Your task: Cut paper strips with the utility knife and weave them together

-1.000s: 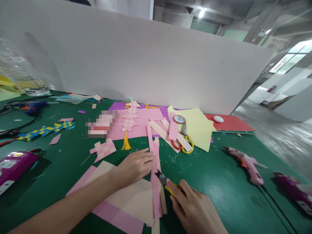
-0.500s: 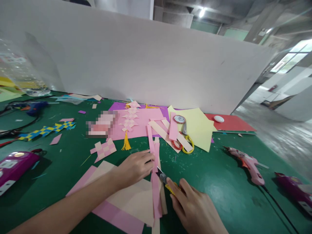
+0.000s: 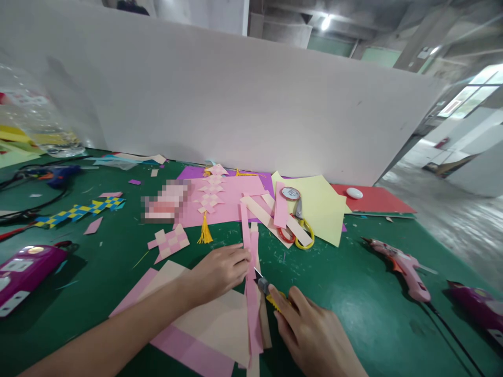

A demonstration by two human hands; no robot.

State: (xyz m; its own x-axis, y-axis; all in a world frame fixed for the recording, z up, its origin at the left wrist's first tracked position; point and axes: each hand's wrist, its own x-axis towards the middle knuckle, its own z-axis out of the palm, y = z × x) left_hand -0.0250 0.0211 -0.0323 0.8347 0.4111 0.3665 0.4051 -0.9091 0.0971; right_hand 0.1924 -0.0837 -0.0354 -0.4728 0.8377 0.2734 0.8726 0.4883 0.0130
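Observation:
My right hand [image 3: 310, 327] is closed around a yellow utility knife [image 3: 273, 298], its blade tip at the edge of a pink paper strip [image 3: 254, 319]. My left hand [image 3: 226, 269] has its fingers together on the upper part of the pink strips, pinching or pressing the paper just left of the blade. Beneath the pink strips run cream strips [image 3: 265, 324]. Under my left forearm lie a cream sheet [image 3: 212, 324] and a pink sheet [image 3: 192, 352]. A small woven pink-and-cream piece [image 3: 172, 242] rests beyond my left wrist.
Past my hands lie scissors [image 3: 304, 235], a tape roll [image 3: 290, 193], a yellow sheet [image 3: 320, 204] and a woven ornament with a yellow tassel [image 3: 205, 230]. A pink glue gun [image 3: 403, 267] is at right. Purple devices [image 3: 29, 275] flank the green table. A white partition [image 3: 236, 104] stands behind.
The view has shifted very slightly. Both hands, the knife and the strips hold nearly the same positions as before.

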